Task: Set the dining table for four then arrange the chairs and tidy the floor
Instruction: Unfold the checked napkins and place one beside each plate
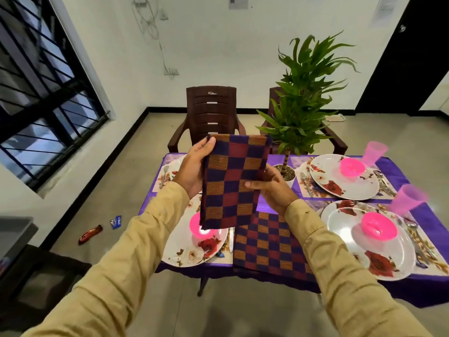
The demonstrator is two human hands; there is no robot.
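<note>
Left hand [192, 169], right hand [273, 189], checked napkin [233, 166] between

We have a barred window [48, 93] in the left wall. Loose cables [150, 27] run down the white far wall to a socket [171, 71], and paper notices [239, 1] are stuck up high. There's a dark door [408, 57] on the right. Centre: a leafy potted plant [306, 93] in a white pot [288, 175] topped with pebbles. We see a grey counter edge [14, 229] at far left.
</note>
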